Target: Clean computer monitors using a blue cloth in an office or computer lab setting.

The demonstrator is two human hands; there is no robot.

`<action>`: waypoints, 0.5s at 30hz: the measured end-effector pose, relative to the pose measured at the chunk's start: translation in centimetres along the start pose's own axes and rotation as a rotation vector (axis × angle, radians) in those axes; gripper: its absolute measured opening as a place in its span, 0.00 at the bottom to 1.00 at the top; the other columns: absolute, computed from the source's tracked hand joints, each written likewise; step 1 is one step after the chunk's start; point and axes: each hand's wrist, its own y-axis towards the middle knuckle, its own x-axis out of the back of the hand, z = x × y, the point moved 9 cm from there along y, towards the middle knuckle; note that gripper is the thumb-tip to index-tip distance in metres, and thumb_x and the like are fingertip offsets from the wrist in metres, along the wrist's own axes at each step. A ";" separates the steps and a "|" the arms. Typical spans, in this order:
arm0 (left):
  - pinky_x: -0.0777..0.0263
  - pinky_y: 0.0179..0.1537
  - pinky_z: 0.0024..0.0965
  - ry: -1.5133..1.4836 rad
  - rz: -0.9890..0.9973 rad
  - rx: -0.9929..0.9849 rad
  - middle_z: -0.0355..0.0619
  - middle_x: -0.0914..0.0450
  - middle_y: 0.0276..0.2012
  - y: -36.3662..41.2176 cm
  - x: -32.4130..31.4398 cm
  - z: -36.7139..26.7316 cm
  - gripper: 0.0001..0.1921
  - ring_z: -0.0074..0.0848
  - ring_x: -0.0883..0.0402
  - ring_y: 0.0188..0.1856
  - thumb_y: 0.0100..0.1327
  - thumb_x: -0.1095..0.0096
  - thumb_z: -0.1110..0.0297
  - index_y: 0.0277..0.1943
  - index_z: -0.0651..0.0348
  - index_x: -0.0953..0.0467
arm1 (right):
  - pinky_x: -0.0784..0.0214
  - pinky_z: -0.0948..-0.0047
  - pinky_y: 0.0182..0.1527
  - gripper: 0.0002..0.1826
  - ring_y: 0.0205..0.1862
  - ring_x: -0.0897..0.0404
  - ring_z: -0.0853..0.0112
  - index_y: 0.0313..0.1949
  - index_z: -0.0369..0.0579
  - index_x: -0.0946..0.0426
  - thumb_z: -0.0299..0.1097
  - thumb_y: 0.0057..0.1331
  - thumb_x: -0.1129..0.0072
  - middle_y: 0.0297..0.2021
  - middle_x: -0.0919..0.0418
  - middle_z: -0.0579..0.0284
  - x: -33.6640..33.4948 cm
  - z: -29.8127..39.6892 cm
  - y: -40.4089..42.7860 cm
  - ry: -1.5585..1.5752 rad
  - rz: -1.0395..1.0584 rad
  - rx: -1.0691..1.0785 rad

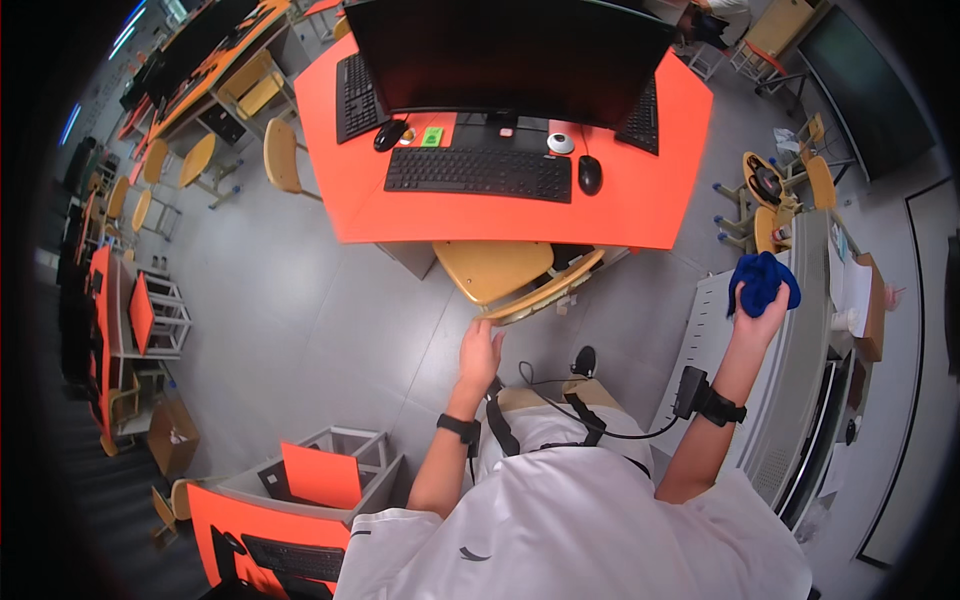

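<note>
My right hand (759, 313) grips a crumpled blue cloth (763, 283) above the grey cabinet on the right. At the chair's back edge is my left hand (480, 354), its fingertips against or close to the curved wooden backrest (541, 298); whether it grips the wood is unclear. The wooden chair seat (495, 266) sits partly beneath an orange desk (480, 223). On that desk are a black keyboard (478, 174), a black mouse (589, 175), a second mouse (390, 136), a round white device (560, 143), a small green item (433, 136) and a large dark monitor (510, 60).
A long grey cabinet (806, 300) runs along my right side. Wooden chairs (283, 156) stand left of the desk and others at the right. Behind me at lower left is another orange desk (217, 510). A black cable (622, 436) hangs across my front.
</note>
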 end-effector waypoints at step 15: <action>0.29 0.36 0.42 0.535 0.078 -0.187 0.48 0.20 0.31 3.6 -3.2 0.2 0.07 0.42 0.22 0.34 0.56 0.46 0.77 0.37 0.59 0.23 | 0.37 0.73 0.26 0.06 0.28 0.25 0.73 0.34 0.48 0.27 0.35 0.64 0.52 0.28 0.24 0.65 8.5 -1.3 9.4 0.208 -0.121 -0.422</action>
